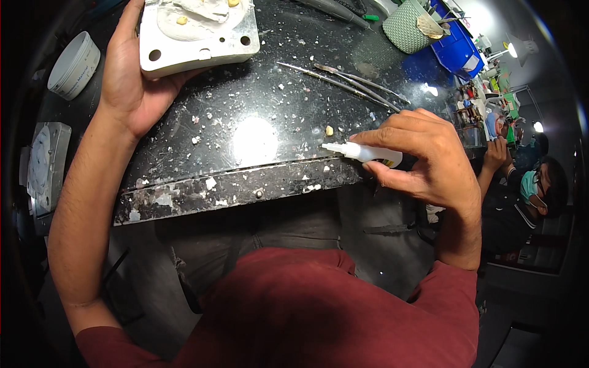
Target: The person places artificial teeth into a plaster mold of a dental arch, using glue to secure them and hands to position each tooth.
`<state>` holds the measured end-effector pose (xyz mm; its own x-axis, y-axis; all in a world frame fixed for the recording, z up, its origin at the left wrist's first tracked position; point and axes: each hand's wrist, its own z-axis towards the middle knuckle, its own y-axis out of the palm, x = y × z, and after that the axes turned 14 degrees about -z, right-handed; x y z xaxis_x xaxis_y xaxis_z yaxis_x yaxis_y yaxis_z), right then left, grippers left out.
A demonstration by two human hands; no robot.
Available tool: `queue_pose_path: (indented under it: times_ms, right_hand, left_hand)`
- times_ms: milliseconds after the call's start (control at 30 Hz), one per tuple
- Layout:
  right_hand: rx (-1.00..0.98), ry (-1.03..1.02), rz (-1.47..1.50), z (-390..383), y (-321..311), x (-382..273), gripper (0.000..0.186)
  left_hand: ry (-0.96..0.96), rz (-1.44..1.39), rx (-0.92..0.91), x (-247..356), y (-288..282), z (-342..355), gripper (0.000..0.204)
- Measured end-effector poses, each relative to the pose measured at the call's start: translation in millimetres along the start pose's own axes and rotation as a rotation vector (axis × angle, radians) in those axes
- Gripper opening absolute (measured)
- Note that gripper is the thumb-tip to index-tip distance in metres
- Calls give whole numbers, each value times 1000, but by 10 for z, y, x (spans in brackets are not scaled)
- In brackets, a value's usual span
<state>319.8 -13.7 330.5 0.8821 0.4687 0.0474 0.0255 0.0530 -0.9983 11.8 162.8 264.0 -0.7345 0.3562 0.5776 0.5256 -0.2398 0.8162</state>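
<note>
My left hand (132,89) is wrapped round a metal dental flask half (202,60), raised at the upper left. White plaster (193,24) fills it, with a couple of small yellowish pieces like artificial teeth on top; its upper part is cut off by the picture's edge. In my right hand (423,153) a small white squeeze bottle (374,155) is pinched between thumb and fingers, lying sideways with its thin nozzle pointing left. Just above the nozzle, a small yellowish tooth-like piece (329,130) lies on the black table (215,122). Thin metal hand tools (343,84) rest beyond it.
A white plastic tub (75,64) and another plaster-filled flask half (48,165) stand at the left. A green woven basket (408,30) and a blue bin (454,52) are at the far right. White crumbs dot the table. Another person (521,208) sits at the right.
</note>
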Motion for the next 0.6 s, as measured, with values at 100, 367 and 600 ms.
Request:
queue_pose_path:
  times_ms: [100,367,600]
  right_hand:
    - [-18,84,239,-28,-23,31,29]
    - [527,632,814,-137,381,1121,28]
    - [849,791,296,-222,719,1255,44]
  left_hand:
    - [-68,-60,-135,66,-134,14,60]
    - [17,-48,21,-15,47,-78,62]
    - [50,-42,96,-40,108,-93,62]
